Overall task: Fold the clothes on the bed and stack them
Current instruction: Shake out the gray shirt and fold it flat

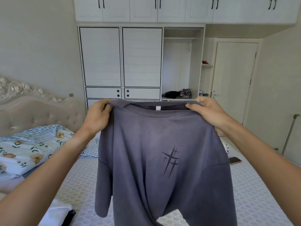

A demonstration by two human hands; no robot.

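Grey shirt (pixel 156 160) held up above bed (pixel 254 201), hanging free, front print facing camera. Left hand (pixel 97 115) curled round left shoulder seam; right hand (pixel 210 111) pinching right shoulder, thumb on top. Hem cut off at bottom edge. White cloth (pixel 55 212) and dark item at lower left only partly in view. Phone (pixel 235 160) on bed at right.

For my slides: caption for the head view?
Both hands, left and right, hold a grey T-shirt up over the bed.
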